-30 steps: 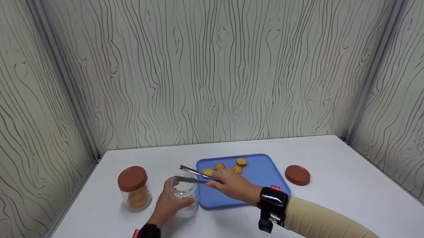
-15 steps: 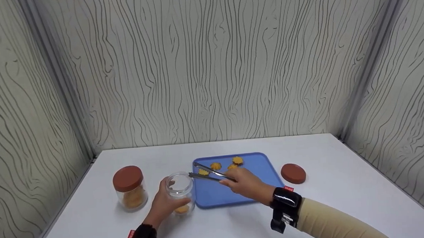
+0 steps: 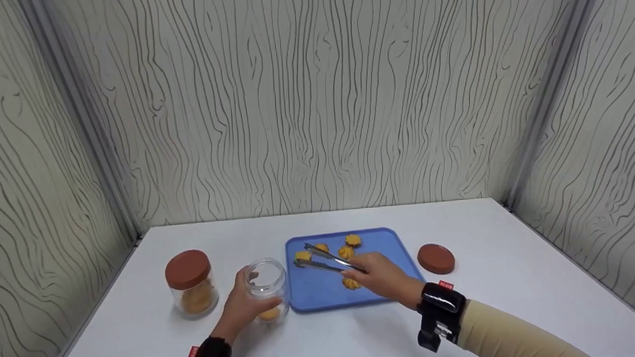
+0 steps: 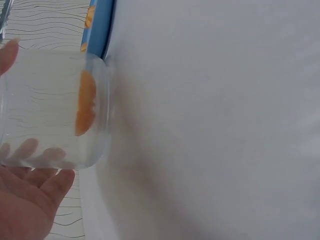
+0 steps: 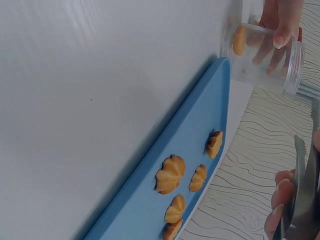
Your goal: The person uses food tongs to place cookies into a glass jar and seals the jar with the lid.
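Observation:
My left hand [image 3: 243,302] grips an open clear jar [image 3: 267,286] that stands upright at the left edge of the blue tray [image 3: 327,299]. One cookie [image 4: 86,102] lies on the jar's bottom, plain in the left wrist view. Metal tongs [image 3: 328,260] are held in my right hand [image 3: 380,275], their tips parted over the tray's left part with nothing between them. Several ridged yellow cookies [image 5: 170,174] lie on the tray, some partly covered by the tongs in the head view.
To the left stands a second jar [image 3: 197,299] of cookies, closed by a red-brown lid [image 3: 187,268]. A loose lid [image 3: 436,259] of the same colour lies right of the tray. Patterned panels [image 3: 315,104] enclose the white table [image 3: 479,278] at the back and sides.
The tongs have moved right, from above the jar's mouth to above the tray. One cookie now shows at the jar's bottom. My left hand keeps its grip on the jar.

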Tool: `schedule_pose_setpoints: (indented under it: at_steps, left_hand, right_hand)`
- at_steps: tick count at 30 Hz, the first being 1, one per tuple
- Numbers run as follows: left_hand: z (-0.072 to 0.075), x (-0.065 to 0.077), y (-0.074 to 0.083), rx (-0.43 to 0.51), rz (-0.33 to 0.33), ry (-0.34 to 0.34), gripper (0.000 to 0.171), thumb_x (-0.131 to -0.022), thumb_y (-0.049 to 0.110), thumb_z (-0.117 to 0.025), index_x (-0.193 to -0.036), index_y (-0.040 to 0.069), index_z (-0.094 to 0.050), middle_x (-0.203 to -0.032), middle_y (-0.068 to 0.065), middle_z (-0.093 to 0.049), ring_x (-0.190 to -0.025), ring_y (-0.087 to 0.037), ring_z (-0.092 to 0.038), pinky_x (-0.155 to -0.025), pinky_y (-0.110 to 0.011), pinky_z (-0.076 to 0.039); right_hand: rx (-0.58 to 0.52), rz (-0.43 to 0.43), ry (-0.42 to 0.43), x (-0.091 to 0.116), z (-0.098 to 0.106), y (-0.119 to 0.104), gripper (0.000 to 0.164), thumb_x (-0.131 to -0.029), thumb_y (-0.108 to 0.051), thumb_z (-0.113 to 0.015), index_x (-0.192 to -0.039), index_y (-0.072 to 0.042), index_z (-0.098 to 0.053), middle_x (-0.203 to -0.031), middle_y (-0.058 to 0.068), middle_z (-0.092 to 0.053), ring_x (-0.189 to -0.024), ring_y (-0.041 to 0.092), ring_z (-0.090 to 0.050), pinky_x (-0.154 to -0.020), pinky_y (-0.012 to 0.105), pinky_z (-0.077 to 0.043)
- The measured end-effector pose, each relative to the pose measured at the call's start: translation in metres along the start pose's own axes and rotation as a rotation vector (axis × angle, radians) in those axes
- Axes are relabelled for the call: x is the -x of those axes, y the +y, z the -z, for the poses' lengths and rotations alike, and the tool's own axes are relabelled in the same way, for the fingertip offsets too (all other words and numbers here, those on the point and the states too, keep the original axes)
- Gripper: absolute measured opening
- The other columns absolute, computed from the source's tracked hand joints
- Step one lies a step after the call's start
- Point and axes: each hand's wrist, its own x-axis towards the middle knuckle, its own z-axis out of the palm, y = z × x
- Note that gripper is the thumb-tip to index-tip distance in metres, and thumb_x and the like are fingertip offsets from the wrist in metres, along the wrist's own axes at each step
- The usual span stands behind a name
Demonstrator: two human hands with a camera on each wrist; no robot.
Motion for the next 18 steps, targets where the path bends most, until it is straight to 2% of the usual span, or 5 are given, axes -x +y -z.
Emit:
schedule_pose_setpoints:
  at_steps: [7, 15, 18]
  left_hand:
    - [0.0, 0.001, 0.003, -0.014, -0.003, 0.001, 0.109, -0.068, 0.03, -0.089, -0.145, -0.006, -0.021, -0.14, -0.027, -0.044, -0.127, -0.042, -0.044, -0.103, -0.056, -0.036]
    - [0.001, 0.001, 0.001, 0.003, -0.005, 0.002, 0.108, -0.068, 0.029, -0.089, -0.144, -0.005, -0.022, -0.14, -0.026, -0.044, -0.127, -0.042, -0.044, -0.103, -0.057, -0.037]
    - [0.001, 0.001, 0.001, -0.003, 0.002, 0.004, 0.108, -0.068, 0.029, -0.089, -0.144, -0.005, -0.022, -0.141, -0.026, -0.044, -0.128, -0.042, -0.043, -0.103, -0.057, -0.036]
  right_hand:
    - [0.01, -0.006, 0.023, 0.008, 0.003, 0.009, 0.026, -0.098, -0.028, -0.059, -0.081, -0.008, -0.06, -0.065, -0.009, -0.039, -0.059, 0.005, -0.036, -0.055, 0.023, -0.031]
    - [0.016, -0.034, 0.03, 0.013, 0.007, 0.016, 0.024, -0.097, -0.027, -0.061, -0.084, -0.007, -0.063, -0.065, -0.008, -0.038, -0.059, 0.006, -0.035, -0.054, 0.023, -0.029]
    - [0.028, -0.035, 0.034, 0.015, 0.009, 0.018, 0.026, -0.097, -0.026, -0.061, -0.078, -0.008, -0.058, -0.064, -0.008, -0.034, -0.059, 0.007, -0.034, -0.054, 0.023, -0.028]
